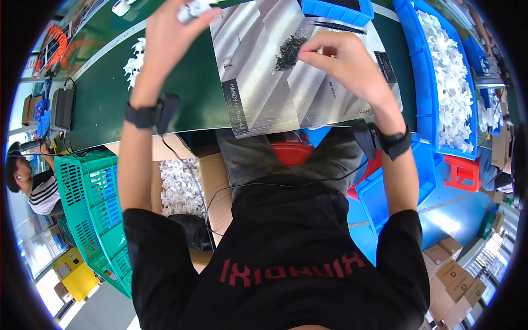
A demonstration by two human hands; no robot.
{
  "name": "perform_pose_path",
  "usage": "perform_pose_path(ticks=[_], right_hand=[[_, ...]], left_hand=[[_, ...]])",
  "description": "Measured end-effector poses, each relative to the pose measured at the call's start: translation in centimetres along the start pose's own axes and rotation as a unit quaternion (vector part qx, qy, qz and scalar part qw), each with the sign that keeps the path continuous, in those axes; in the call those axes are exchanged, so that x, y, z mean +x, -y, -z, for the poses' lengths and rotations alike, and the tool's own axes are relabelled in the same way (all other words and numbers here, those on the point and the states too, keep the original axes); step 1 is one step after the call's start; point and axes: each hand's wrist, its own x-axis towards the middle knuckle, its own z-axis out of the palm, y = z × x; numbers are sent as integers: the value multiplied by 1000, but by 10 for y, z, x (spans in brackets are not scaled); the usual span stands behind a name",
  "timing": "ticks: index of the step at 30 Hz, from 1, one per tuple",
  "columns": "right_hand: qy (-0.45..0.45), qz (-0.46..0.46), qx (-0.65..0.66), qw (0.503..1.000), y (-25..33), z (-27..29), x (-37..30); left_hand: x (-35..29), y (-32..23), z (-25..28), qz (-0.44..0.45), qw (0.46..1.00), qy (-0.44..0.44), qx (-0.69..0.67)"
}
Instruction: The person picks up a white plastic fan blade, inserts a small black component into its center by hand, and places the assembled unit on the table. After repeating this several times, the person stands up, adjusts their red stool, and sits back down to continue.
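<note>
While clasping a white piece (196, 9) in the left hand (171, 36) near the head view's upper edge, holding the fingertips of the right hand (350, 61) close together at the edge of loose black bits (288, 53) on the grey sheet (252, 77); cannot tell if grasping any. Could scatter the bits with a sideways brush of the thumb, knock the dark tweezers (346, 28) just beyond with the knuckles, or drop the white piece by pinching too loosely
</note>
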Motion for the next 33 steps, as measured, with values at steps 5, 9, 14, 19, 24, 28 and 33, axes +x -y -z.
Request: perform_pose_path(ticks=[5, 9, 14, 19, 24, 28, 33], right_hand=[[66, 31, -154, 985, -13, -24, 39], [95, 21, -254, 962, -14, -31, 47], [113, 28, -320, 940, -10, -39, 52], [148, 64, -392, 906, -7, -39, 53], [167, 53, -379, 908, -8, -35, 55], [142, 47, -303, 941, -15, -30, 49], [115, 77, -292, 946, -20, -30, 50]], left_hand=[[-65, -65, -25, 0, 973, -113, -203], [-89, -86, -39, 76, 902, -133, -403], [-101, -90, -58, 119, 870, -135, -459], [-103, -91, -77, 118, 867, -143, -462], [-104, -93, -83, 113, 893, -153, -409], [-103, -93, -87, 94, 911, -153, -370], [-104, -91, -90, 83, 919, -186, -338]])
